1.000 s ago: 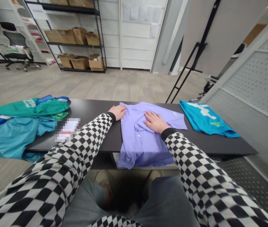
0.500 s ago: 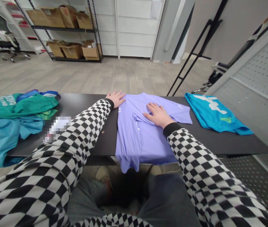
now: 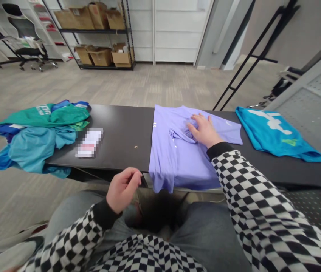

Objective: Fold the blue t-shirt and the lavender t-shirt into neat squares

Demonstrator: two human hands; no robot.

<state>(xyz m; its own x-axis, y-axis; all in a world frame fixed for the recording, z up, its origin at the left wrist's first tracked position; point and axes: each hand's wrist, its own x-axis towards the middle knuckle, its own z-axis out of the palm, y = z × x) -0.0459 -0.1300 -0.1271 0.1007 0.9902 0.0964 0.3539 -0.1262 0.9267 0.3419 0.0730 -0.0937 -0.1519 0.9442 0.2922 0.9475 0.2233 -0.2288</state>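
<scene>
A lavender T-shirt (image 3: 188,162) lies partly folded on the black table, its lower edge hanging over the front. Small white print shows on it, and a bunched fold runs beside my right hand (image 3: 205,130). That hand rests on the shirt's upper middle with its fingers spread, pressing on the cloth rather than grasping it. My left hand (image 3: 123,189) hovers just off the table's front edge, left of the shirt and apart from it. Its fingers are curled in towards the thumb, and nothing shows in them.
On the black table (image 3: 117,132), a folded blue shirt (image 3: 279,132) lies right. A heap of green and blue clothes (image 3: 44,128) and a blurred-out white item (image 3: 89,142) lie left. Beyond stand a shelf with cardboard boxes (image 3: 100,56) and a black stand (image 3: 242,71).
My left hand has left the shirt's upper left corner, drawn back towards me and curled its fingers. My right hand stays on the shirt. The view has shifted left.
</scene>
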